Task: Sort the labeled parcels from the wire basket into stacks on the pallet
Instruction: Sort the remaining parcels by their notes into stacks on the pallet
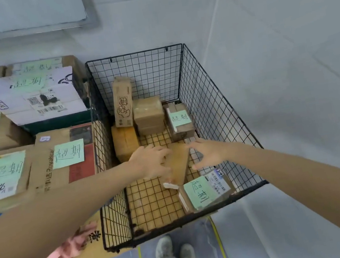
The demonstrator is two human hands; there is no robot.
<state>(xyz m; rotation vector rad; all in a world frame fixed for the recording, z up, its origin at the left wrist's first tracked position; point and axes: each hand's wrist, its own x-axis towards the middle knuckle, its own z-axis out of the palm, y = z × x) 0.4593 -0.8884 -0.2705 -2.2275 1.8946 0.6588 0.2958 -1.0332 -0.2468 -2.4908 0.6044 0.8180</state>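
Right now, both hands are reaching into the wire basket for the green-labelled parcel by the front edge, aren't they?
Not quite. The left hand and right hand do reach into the wire basket, but for the plain flat brown parcel in the middle. The green-labelled parcel by the front edge lies untouched. The head view shows this.

There is one wire basket [215, 100]. Six parcels [148, 114] are inside it, and two of them show a green label [180, 117]. Two hands are over it: the left hand [150, 161] and the right hand [209, 152]. At the left of the frame, at least six boxes [36, 98] have green labels. Two shoes [163, 247] show at the bottom.
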